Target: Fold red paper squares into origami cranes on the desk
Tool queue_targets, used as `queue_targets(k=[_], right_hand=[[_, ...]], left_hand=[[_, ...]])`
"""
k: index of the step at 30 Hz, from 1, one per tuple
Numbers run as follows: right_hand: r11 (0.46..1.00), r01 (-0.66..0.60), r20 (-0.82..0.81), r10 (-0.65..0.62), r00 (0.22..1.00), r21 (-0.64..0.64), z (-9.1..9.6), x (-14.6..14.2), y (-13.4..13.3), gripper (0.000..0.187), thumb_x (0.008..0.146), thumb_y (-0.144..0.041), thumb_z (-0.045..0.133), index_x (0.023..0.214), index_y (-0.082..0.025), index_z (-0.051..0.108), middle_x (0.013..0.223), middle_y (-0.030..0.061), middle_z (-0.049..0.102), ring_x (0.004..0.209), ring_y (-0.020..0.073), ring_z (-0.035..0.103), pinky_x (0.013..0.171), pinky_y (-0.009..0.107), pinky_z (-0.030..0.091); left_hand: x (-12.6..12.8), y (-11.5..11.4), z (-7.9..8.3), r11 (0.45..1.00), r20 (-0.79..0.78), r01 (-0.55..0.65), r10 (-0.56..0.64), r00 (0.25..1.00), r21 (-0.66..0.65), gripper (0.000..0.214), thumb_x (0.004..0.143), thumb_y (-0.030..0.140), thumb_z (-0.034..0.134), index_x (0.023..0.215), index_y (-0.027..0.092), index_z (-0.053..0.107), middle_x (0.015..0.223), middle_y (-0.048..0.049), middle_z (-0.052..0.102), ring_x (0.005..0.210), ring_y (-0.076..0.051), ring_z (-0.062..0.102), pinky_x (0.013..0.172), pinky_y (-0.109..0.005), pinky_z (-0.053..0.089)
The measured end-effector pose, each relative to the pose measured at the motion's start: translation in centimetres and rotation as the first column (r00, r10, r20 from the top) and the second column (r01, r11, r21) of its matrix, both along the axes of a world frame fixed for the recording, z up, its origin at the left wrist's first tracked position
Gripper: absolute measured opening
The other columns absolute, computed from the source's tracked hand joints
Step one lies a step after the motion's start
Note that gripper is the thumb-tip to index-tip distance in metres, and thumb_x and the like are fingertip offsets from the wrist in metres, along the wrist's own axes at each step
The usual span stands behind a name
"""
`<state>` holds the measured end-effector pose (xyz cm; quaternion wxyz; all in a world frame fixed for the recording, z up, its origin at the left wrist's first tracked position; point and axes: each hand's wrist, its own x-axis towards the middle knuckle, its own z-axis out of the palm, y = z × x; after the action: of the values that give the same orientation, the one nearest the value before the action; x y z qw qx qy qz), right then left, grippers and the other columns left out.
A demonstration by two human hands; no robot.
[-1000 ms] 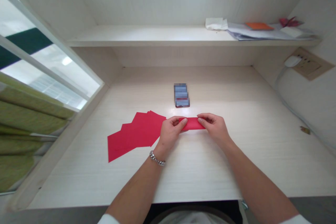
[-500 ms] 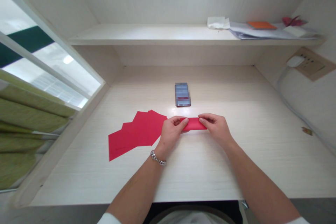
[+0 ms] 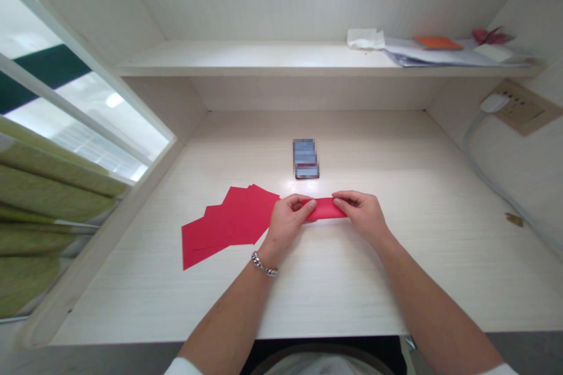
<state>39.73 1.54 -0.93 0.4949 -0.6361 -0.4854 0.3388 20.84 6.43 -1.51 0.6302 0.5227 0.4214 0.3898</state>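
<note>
A folded strip of red paper (image 3: 324, 208) lies on the pale wooden desk (image 3: 308, 281) between my hands. My left hand (image 3: 288, 221), with a metal bracelet at the wrist, pinches the strip's left end, fingers curled. My right hand (image 3: 361, 213) pinches its right end the same way. A fanned stack of flat red paper sheets (image 3: 226, 224) lies just left of my left hand.
A phone (image 3: 305, 158) lies on the desk behind the strip. The shelf (image 3: 246, 58) above carries white papers (image 3: 422, 54), an orange pad (image 3: 437, 42) and a red folded shape (image 3: 489, 36) at the right. A wall socket with a plugged white cable (image 3: 495, 104) sits on the right wall.
Both hands stay pinched on the ends of the red strip. Only a slight shift of view shows.
</note>
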Motion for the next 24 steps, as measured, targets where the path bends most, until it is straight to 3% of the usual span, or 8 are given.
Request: queue_targets(k=[5,9,18,24], right_hand=[[1.000,-0.027,0.035,0.027,0.999,0.000,0.3,0.0,-0.1,0.019,0.075,-0.033,0.068,0.088,-0.023,0.077,0.090,0.0054,0.075,0.084,0.0245,0.069,0.078,0.037,0.054],[0.999,-0.052,0.046,0.053,0.998,-0.005,0.5,0.0,-0.2,0.018,0.076,-0.031,0.067,0.089,-0.023,0.076,0.090,0.0049,0.075,0.084,0.0237,0.069,0.078,0.037,0.053],[0.990,-0.138,0.103,0.140,0.985,-0.026,0.6,-0.1,-0.4,0.016,0.077,-0.027,0.065,0.088,-0.025,0.076,0.091,0.0037,0.075,0.083,0.0218,0.068,0.077,0.035,0.052],[0.976,-0.216,0.042,0.216,0.975,-0.002,0.5,-0.8,-0.6,0.027,0.077,-0.024,0.065,0.104,-0.022,0.069,0.081,0.0029,0.073,0.072,0.0179,0.066,0.069,0.031,0.051]], left_hand=[[-0.5,0.2,0.7,0.990,-0.124,0.105,-0.094,0.988,0.090,0.035,0.074,0.038,0.073,0.101,0.017,0.073,0.093,-0.0103,0.073,0.080,-0.021,0.068,0.067,-0.030,0.056],[-0.7,0.4,0.8,0.982,-0.174,0.109,-0.082,0.981,0.152,0.028,0.075,0.035,0.072,0.098,0.019,0.075,0.100,-0.0102,0.073,0.092,-0.023,0.067,0.078,-0.031,0.054],[-0.8,0.1,1.0,0.968,-0.229,0.211,-0.177,0.957,0.135,0.018,0.074,0.028,0.070,0.089,0.018,0.072,0.076,-0.0059,0.072,0.065,-0.017,0.064,0.056,-0.024,0.046],[-0.4,-0.5,1.6,0.931,-0.350,0.308,-0.228,0.909,0.194,0.022,0.082,0.036,0.060,0.084,0.017,0.072,0.081,-0.0052,0.073,0.072,-0.018,0.064,0.061,-0.025,0.046]])
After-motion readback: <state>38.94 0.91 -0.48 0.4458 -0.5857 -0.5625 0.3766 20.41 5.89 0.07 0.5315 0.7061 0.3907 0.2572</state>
